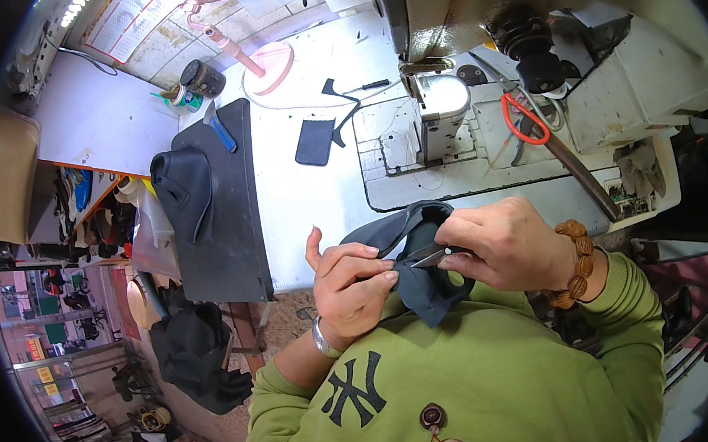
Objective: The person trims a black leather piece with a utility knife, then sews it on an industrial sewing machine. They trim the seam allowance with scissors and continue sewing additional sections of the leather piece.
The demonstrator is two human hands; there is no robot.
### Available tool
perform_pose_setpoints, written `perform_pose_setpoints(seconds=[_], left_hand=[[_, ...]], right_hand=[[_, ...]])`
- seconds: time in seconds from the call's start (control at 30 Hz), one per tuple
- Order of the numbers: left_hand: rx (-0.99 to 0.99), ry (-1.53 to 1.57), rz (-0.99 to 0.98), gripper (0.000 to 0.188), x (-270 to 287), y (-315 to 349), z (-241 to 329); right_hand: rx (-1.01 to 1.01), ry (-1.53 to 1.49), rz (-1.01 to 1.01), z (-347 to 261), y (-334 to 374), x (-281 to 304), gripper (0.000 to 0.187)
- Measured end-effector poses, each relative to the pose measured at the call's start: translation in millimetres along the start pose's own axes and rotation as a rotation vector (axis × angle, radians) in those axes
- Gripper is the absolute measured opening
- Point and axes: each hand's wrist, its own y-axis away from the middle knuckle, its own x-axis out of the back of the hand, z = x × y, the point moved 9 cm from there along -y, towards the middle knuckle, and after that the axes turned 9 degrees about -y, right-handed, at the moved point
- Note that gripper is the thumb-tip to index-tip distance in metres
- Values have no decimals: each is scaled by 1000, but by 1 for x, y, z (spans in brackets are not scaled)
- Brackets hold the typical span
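Close to my chest, my left hand (349, 285) pinches the edge of a dark, leather-like shoe upper (424, 292), its little finger raised. The upper curves up and away from me and has an opening at its top. From the other side my right hand (507, 243) grips small metal thread snips (430, 257). Their pointed blades lie against the dark material beside my left fingertips. My right fingers cover the handle end. Whether the blades touch a thread is too small to make out.
A sewing machine (446, 116) stands beyond my hands, with red-handled scissors (524, 122) on its right. Flat dark pieces (314, 142) lie on the white table. To the left, a black board (224, 232) carries another dark upper (183, 190) and a blue-handled knife (222, 131).
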Motion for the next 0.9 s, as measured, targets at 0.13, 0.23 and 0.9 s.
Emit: perform_pose_setpoints(seconds=[0.13,0.23,0.9], left_hand=[[15,33,-9,13,-3,-1,0],[14,53,-29,12,-8,-5,1],[-76,77,-57,11,-23,-83,6]], right_hand=[[-24,-39,-15,6,3,-2,21],[-35,-104,12,9,6,2,22],[51,-62,136,24,-4,60,23]])
